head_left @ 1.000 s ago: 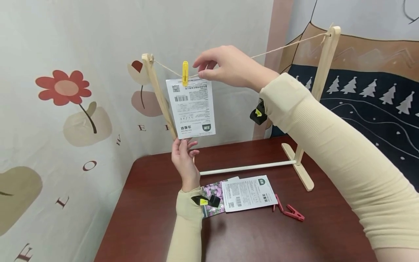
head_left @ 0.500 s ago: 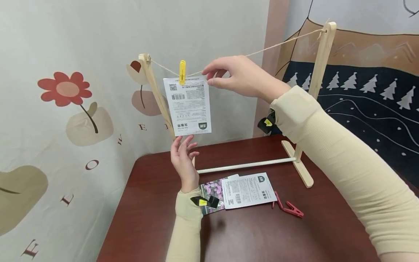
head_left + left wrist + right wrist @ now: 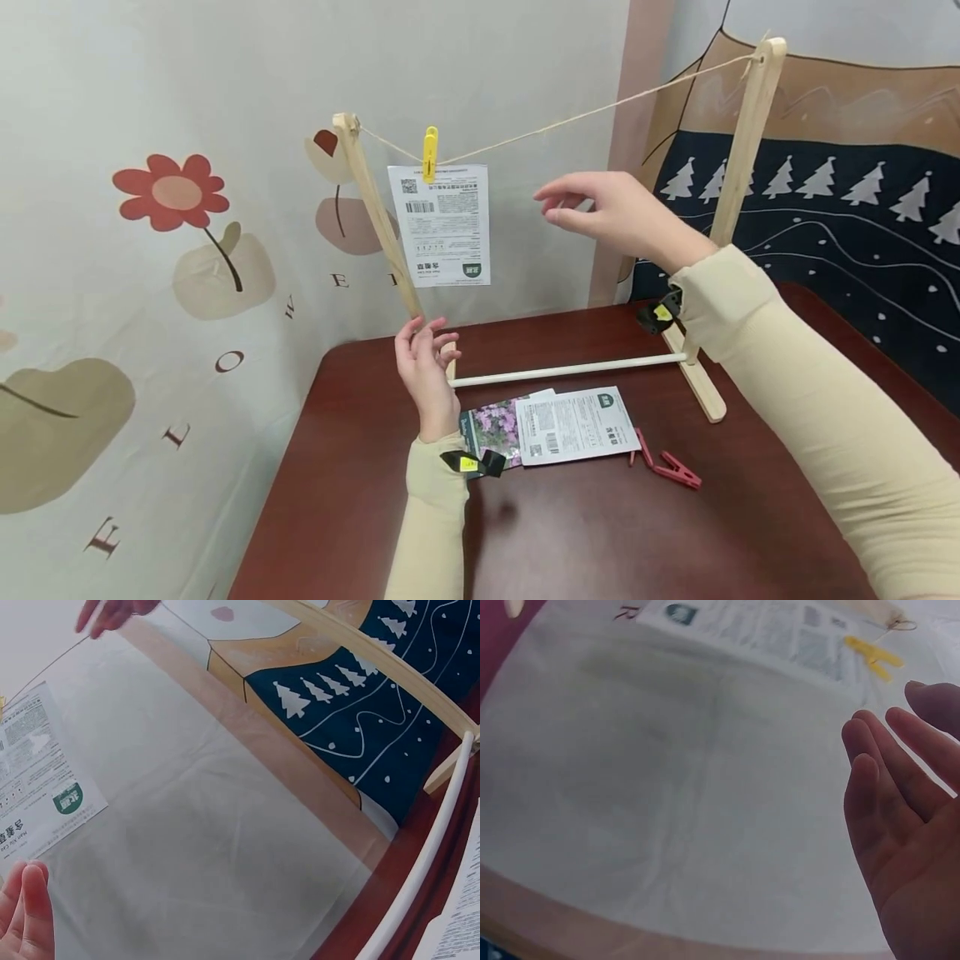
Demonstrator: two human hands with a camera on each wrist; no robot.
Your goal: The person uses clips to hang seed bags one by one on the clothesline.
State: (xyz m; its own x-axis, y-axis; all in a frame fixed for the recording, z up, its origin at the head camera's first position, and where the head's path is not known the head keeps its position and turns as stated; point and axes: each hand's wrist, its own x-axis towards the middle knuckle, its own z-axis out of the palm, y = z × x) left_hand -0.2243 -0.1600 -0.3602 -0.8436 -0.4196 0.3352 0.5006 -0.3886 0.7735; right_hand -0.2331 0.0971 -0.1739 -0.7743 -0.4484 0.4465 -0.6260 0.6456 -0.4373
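Observation:
A white printed seed packet hangs upside down from a twine line, held at its top edge by a yellow clothespin. My left hand is raised just below the packet, fingers loosely bent and nothing in them; in the left wrist view its fingertips show near the packet's lower edge. To the right of the packet my right hand is in the air, its fingers relaxed. The right wrist view shows that hand's bare palm, with the clothespin and packet beyond it.
The line runs between two wooden posts, joined low down by a white rod. On the dark red table lie a white packet, overlapping one with pink flowers, and red clothespins beside them.
My right hand has let go of the line near the packet's top corner and moved right and down. The left hand has come away from the packet's bottom edge. The packet stays hanging.

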